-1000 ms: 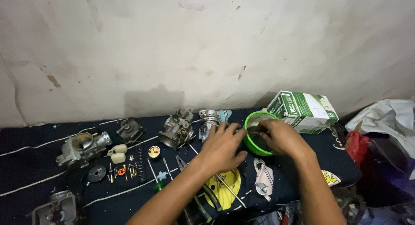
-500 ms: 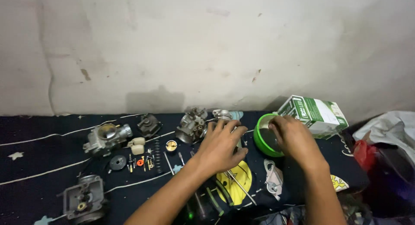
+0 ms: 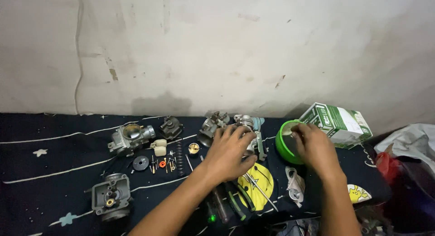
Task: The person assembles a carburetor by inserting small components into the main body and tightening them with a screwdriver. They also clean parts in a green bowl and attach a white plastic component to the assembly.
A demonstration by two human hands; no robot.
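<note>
My left hand [image 3: 231, 153] lies palm down on the dark cloth [image 3: 54, 159], its fingers curled over a metal carburetor body [image 3: 252, 127] standing in the middle. My right hand [image 3: 313, 147] is at a green bowl [image 3: 283, 147] just to the right, with its fingertips over the rim and into the bowl. What those fingers touch inside is hidden. The two hands are a short way apart.
Left of the hands lie other carburetor bodies [image 3: 129, 136], a float bowl [image 3: 109, 197], springs, jets and small screws [image 3: 164, 163]. A green and white carton [image 3: 337, 122] stands behind the bowl. Screwdrivers [image 3: 235, 199] lie near my forearm, and a white bag [image 3: 410, 143] sits at far right.
The view has swung left, showing more of the cloth and parts. My left hand has drawn slightly away from the bowl onto the carburetor body. My right hand stays at the bowl.
</note>
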